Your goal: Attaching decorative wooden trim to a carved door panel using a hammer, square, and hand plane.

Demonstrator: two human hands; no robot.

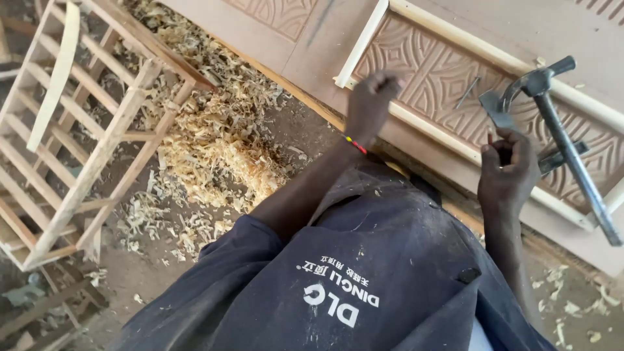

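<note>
Single head camera, looking steeply down, close over torso and hands.

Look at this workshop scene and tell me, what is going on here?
A person in a dark work shirt leans over a carved door panel edged with pale wooden strips. The left hand is closed in a fist at a strip's edge. The right hand has its fingers curled, perhaps around something small, beside a metal hammer on the panel. A nail lies loose there. Wood shavings cover the ground beside a slatted wooden frame.
</note>
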